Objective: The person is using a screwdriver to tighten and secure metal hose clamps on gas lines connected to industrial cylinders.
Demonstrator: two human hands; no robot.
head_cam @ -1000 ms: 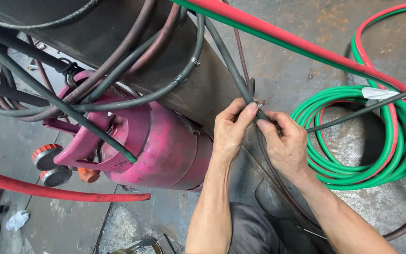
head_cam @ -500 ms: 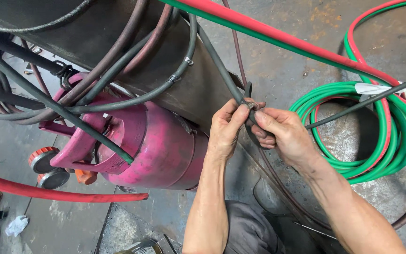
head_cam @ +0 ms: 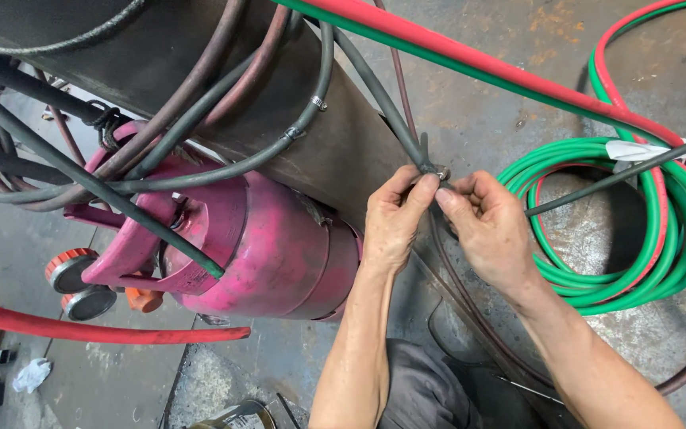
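Observation:
My left hand [head_cam: 393, 221] and my right hand [head_cam: 489, 225] meet at the middle of the view, fingertips pinched together on a dark grey hose [head_cam: 381, 103] where a small metal hose clamp [head_cam: 441, 171] sits. The hose runs up and left across a rusty steel plate [head_cam: 343, 151]. A thin black cable [head_cam: 621, 176] leaves my right hand toward the right edge. A pink gas cylinder [head_cam: 267, 254] lies just left of my left hand.
Coiled green and red twin hose [head_cam: 637, 270] lies on the concrete floor at the right. A straight red and green hose pair [head_cam: 470, 67] crosses the top. A red hose [head_cam: 81, 330] lies at lower left, near orange-capped gauges [head_cam: 73, 274]. Several dark hoses drape over the cylinder.
Both hands have stayed on the hose joint, shifting slightly up along it. The fingers have closed tighter round the clamp.

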